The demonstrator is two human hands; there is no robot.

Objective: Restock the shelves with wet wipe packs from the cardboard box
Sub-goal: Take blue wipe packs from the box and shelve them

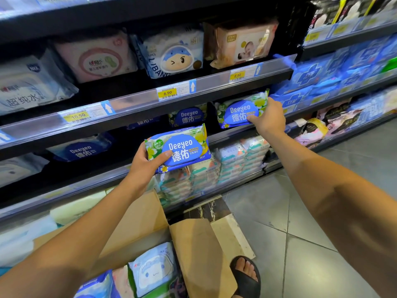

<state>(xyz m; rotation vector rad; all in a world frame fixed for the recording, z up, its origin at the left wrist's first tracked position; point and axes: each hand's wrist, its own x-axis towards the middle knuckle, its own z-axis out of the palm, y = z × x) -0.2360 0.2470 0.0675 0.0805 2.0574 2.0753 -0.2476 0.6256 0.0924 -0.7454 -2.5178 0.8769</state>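
My left hand [144, 166] grips a blue and green Deeyeo wet wipe pack [184, 147] by its left end, holding it in the air in front of the lower shelves. My right hand [268, 119] holds a second Deeyeo pack [238, 110] by its right end, at the front edge of the middle shelf [227, 134]. Behind it on that shelf stands another Deeyeo pack [189, 116]. The open cardboard box [193, 250] sits on the floor below me, with several wipe packs [153, 269] inside.
The upper shelf [171, 97] carries pink, white and beige wipe packs above yellow price tags. Stacked small packs [214, 168] fill the bottom shelf. Blue packs [322, 76] line the shelving to the right. My sandalled foot [246, 274] stands beside the box on the grey tiled floor.
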